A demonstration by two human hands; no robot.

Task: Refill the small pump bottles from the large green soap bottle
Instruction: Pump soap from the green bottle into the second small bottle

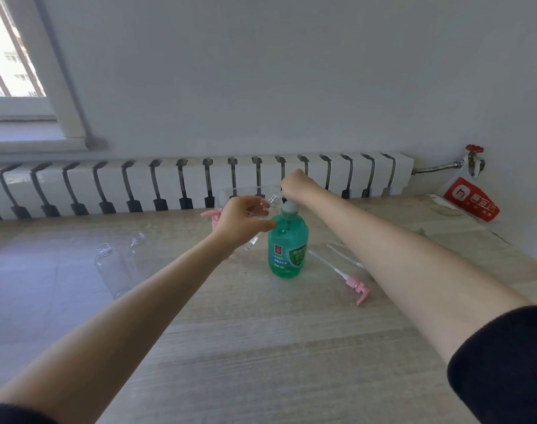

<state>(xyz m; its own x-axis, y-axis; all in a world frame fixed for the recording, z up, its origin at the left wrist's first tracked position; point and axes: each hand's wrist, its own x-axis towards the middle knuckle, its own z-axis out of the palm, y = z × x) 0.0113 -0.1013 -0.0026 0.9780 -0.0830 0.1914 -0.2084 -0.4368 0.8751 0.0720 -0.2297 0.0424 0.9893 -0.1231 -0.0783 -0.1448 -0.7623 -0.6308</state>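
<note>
Wooden surface (261, 347), left hand (239, 221) covering clear bottle (273, 200)

The soap bottle (288, 237) is see-through green with a pale grey top (289, 207) and a blue, white and red label (288, 255), the small bottles (112, 269) are clear, the loose pump (359, 289) pink, the table (261, 347) pale wood grain, the sleeves (505, 362) black.

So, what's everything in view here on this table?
large soap bottle: one, green, upright mid-table
held small bottle: one, clear, tilted at the big bottle's pump
standing small bottles: two, clear, uncapped, table left
loose pumps: two seen, pink, one lying right of soap bottle, one farther back left
radiator: one, white, along wall
bag: one, red, far right
left hand: holds the tilted bottle
right hand: on the soap bottle's pump
</note>
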